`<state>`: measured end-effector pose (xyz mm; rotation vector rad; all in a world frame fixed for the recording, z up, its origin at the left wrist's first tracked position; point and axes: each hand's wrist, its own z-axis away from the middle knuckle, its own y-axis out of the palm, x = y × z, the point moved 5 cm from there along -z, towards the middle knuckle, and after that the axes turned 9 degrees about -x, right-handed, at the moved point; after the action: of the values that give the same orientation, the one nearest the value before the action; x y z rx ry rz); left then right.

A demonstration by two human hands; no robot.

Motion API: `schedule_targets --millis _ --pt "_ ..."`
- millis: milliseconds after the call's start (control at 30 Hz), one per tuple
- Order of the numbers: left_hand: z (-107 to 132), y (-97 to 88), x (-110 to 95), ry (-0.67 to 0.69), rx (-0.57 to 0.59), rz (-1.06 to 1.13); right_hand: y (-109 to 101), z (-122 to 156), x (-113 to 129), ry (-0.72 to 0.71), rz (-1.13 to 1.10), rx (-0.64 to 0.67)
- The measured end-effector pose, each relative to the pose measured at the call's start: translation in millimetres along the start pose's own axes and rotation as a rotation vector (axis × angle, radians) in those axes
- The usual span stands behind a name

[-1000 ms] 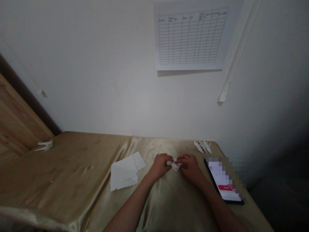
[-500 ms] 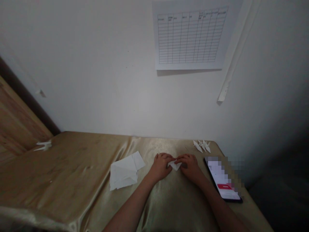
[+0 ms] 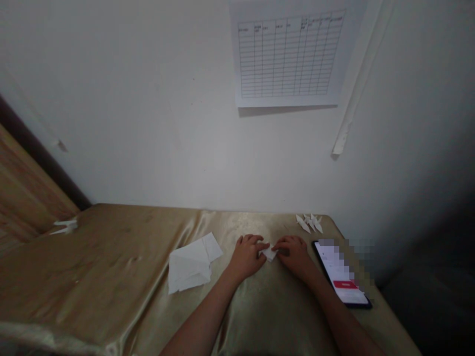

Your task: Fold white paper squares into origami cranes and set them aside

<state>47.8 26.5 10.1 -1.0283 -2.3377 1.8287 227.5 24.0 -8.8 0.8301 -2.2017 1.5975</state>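
Note:
A small folded piece of white paper (image 3: 269,254) lies on the gold cloth between my hands, one corner pointing towards me. My left hand (image 3: 249,254) grips its left side, with the index finger along the upper edge and the thumb below. From the right, my right hand (image 3: 293,253) pinches the opposite side between index finger and thumb. The fingers cover the paper's outer corners. Left of my left forearm rests a stack of white paper sheets (image 3: 189,267). Several folded paper cranes (image 3: 309,223) sit at the table's back right corner.
A lit phone (image 3: 343,277) lies right of my right arm, partly blurred out. The gold satin tablecloth (image 3: 111,257) has raised creases. More folded white paper (image 3: 66,226) is at the far left, by a wooden panel (image 3: 29,183). A printed table sheet (image 3: 287,59) hangs on the wall.
The fingertips have drawn slightly apart along the paper's upper edge, and its visible part looks smaller. Both hands stay in about the same place. The view has shifted slightly.

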Motion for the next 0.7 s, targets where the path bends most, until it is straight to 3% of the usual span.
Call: schedule_targets --millis 467,700 --pt "-2.4 11.7 4.6 -0.026 -0.055 -0.002 4.9 -0.4 -4.8 0.065 0.082 -0.014" --pt "-1.3 7.2 2.5 -0.057 -0.087 -0.008 8.6 -1.6 -6.3 0.089 0.089 -0.021"
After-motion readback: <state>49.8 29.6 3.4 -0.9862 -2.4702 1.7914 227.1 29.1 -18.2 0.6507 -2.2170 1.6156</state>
